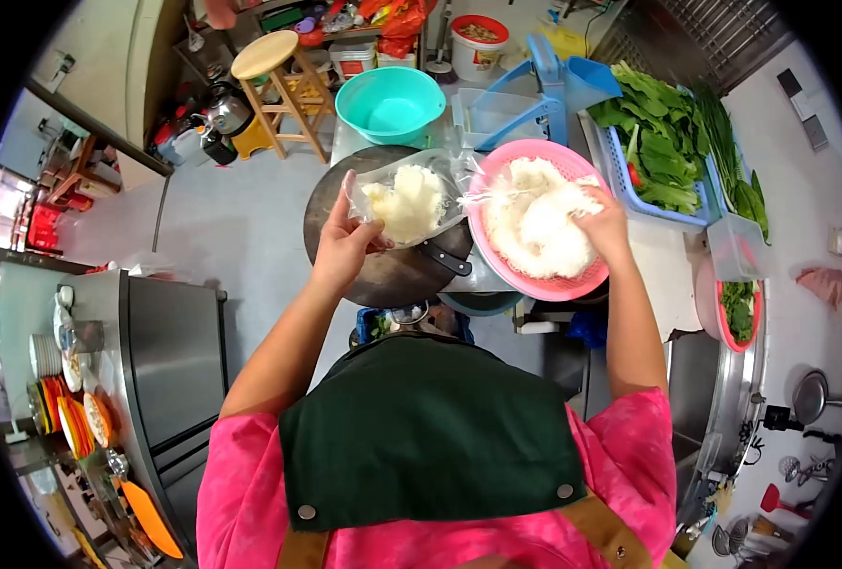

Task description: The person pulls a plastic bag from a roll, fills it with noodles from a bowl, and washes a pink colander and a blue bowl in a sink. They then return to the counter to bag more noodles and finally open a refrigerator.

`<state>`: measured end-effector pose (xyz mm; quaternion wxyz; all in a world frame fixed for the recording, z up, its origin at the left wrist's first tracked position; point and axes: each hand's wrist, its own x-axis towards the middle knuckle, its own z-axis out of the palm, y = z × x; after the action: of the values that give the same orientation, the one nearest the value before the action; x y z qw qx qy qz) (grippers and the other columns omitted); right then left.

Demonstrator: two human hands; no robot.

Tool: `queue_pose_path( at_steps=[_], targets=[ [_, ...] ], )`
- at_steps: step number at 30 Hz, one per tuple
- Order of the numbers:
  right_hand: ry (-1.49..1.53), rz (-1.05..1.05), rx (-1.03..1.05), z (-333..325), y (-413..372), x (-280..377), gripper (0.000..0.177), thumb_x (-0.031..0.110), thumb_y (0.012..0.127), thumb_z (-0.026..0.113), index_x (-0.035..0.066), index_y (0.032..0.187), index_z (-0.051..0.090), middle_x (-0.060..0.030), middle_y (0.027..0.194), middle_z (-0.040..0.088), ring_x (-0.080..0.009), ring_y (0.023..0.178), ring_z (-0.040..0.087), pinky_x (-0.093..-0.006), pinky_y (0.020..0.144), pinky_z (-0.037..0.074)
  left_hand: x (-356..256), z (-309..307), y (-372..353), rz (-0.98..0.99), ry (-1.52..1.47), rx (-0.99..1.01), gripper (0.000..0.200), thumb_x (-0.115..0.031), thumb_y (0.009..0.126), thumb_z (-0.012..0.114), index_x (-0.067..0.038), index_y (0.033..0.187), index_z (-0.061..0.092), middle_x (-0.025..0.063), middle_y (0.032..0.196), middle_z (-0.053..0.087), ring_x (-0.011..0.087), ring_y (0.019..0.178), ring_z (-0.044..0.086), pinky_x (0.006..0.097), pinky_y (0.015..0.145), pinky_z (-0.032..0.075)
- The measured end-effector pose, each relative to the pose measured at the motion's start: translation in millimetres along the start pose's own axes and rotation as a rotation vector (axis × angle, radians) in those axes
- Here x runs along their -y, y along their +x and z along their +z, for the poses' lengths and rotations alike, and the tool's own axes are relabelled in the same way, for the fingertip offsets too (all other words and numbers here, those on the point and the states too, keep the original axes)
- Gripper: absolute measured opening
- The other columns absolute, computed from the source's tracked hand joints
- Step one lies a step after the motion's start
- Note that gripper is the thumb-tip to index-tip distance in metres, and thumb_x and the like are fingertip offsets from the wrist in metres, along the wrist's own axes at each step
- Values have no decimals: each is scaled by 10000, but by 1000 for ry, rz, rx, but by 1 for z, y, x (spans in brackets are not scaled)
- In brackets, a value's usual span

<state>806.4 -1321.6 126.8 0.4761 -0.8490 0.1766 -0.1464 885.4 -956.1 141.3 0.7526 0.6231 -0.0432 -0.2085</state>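
Note:
My left hand (345, 237) is closed on the edge of a clear plastic bag (451, 220), thumb in front. White rice noodles (407, 201) fill part of the bag, which is held over a round wooden chopping board (345, 280). A knife (447, 258) with a black handle lies on the board, its blade mostly hidden by the bag. Beside it stands a pink plastic colander (527, 286) with a heap of the same noodles. My right hand (607, 224) reaches into the colander, its fingers curled into the noodles. Some strands stretch from the heap toward the bag's mouth.
A turquoise basin (391, 106) and a blue-handled rack (549, 90) stand behind the board. To the right, a blue basket (644, 204) holds leafy greens, near a red-rimmed tub (758, 327). A wooden stool (265, 55) is at the back left, a steel cabinet (170, 351) nearer.

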Motion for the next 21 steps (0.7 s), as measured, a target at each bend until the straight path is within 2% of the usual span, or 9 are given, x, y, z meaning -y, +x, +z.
queue_pose_path(
  at_steps=[3, 5, 7, 10, 12, 14, 16, 18, 21],
  targets=[
    [79, -47, -94, -21, 4, 30, 379, 22, 605, 641, 26, 979, 577, -72, 865, 607, -132, 766, 572, -235, 677, 453, -1, 1, 2, -7, 5, 32, 734, -6, 779, 493, -206, 1359, 91, 46, 669, 556, 124, 583, 574, 223, 533, 448],
    [57, -107, -130, -26, 10, 46, 376, 25, 606, 635, 23, 978, 577, -72, 868, 608, -133, 771, 573, -236, 684, 452, -2, 3, 4, -19, 25, 30, 719, 18, 763, 475, -211, 1352, 131, 33, 679, 536, 119, 574, 556, 269, 589, 503],
    [35, -176, -181, -23, 12, 70, 381, 16, 606, 646, 14, 980, 572, -77, 889, 606, -140, 787, 573, -242, 705, 455, -5, 4, 4, -28, 22, 35, 723, 20, 763, 473, -212, 1352, 126, 37, 693, 538, 120, 575, 555, 271, 590, 504],
    [152, -252, -213, 6, 18, 103, 405, 2, 609, 664, 19, 1000, 558, -82, 909, 595, -145, 792, 571, -250, 714, 458, -5, 3, 8, -41, 4, 51, 737, 25, 761, 470, -215, 1354, 105, 45, 716, 539, 122, 577, 551, 275, 592, 506],
    [411, -235, -170, 45, 19, 116, 427, -6, 611, 676, 21, 1014, 536, -83, 922, 584, -144, 803, 564, -255, 716, 461, -6, 4, 10, -40, -14, 61, 748, 27, 760, 470, -217, 1355, 89, 50, 726, 538, 123, 578, 549, 279, 594, 507],
    [401, -211, -190, 93, 11, 131, 429, -3, 612, 674, 24, 1013, 524, -81, 916, 579, -137, 815, 555, -260, 717, 460, -10, 6, 12, -5, -102, 64, 773, 22, 767, 480, -195, 1360, 35, 68, 698, 561, 142, 596, 579, 251, 551, 471],
    [477, -176, -121, 149, 5, 123, 413, 13, 619, 671, 27, 1004, 522, -77, 911, 581, -133, 815, 547, -258, 707, 454, -12, 7, 15, 19, -152, 24, 774, 24, 764, 482, -191, 1360, 36, 70, 705, 559, 140, 596, 576, 258, 555, 476],
    [666, -42, 93, 203, 0, 99, 420, 62, 620, 681, 23, 1008, 522, -77, 908, 583, -130, 810, 543, -258, 693, 446, -13, 1, 18, 41, -197, -18, 776, 27, 761, 483, -186, 1359, 37, 73, 712, 558, 139, 597, 573, 266, 560, 482],
    [465, 288, 310, 259, 14, 53, 544, 155, 607, 706, 1, 1085, 497, -104, 939, 578, -168, 810, 550, -282, 693, 440, -12, -7, 16, 155, 30, 93, 781, 50, 744, 470, -171, 1360, 44, 69, 687, 553, 133, 533, 552, 268, 538, 482]
  ],
)
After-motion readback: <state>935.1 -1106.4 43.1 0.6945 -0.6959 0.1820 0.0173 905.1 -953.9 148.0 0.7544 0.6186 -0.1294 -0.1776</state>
